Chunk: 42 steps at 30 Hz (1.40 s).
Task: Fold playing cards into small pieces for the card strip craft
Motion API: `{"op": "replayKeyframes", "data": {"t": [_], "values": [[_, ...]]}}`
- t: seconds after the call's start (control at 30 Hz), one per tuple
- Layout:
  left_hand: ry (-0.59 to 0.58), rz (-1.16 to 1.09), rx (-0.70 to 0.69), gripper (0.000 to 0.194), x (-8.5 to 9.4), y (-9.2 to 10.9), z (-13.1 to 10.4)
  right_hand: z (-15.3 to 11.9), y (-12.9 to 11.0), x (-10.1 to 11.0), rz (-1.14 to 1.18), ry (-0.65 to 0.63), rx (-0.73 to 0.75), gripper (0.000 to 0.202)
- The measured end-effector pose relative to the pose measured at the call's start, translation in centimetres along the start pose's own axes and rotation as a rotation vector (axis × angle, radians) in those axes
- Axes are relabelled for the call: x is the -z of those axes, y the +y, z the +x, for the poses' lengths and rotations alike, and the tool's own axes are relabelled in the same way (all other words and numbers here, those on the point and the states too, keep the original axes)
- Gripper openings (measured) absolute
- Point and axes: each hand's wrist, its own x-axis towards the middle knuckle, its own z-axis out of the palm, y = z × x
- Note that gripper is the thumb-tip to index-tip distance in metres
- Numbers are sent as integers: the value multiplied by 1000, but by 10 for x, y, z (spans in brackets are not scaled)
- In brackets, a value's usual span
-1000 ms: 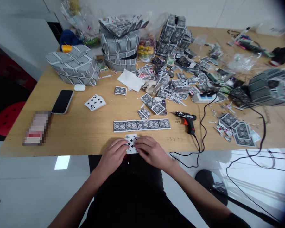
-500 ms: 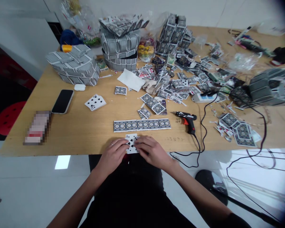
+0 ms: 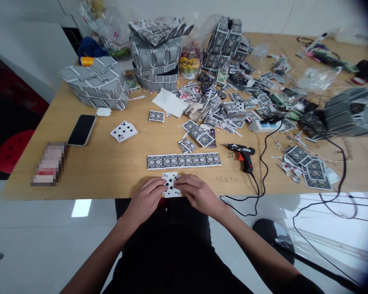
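Observation:
A playing card [image 3: 171, 188], an eight of spades face up, lies at the table's front edge between my hands. My left hand [image 3: 147, 197] closes on its left side with bent fingers, a ring on one of them. On the card's right side, the fingers of my right hand [image 3: 199, 193] are bent together and cover part of that edge. Just beyond lies a strip of joined cards [image 3: 184, 161], patterned backs up. Folded card pieces [image 3: 187, 145] and a few more cards [image 3: 198, 134] rest behind the strip.
To the right lies a black glue gun [image 3: 244, 156] with its cable running off the table edge. A face-up card stack [image 3: 123, 131] and a phone [image 3: 81, 130] lie left. Woven card baskets [image 3: 155, 57] and a heap of scattered cards [image 3: 233, 108] fill the back.
My right fingers have shifted slightly on the card, and its lower right corner with the 8 now shows. My left hand stays almost in place.

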Motion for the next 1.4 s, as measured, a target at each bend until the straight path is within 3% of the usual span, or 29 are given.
{"op": "replayKeyframes", "data": {"t": [0.8,1.2,1.4], "values": [[-18,88,13,27,2,10,3,1,-2,0,1,16,37,30],[14,151,38,22,-1,22,1,2,0,2,11,3,41,30],[95,181,91,24,-7,32,-5,2,1,3,14,-12,47,32]]}}
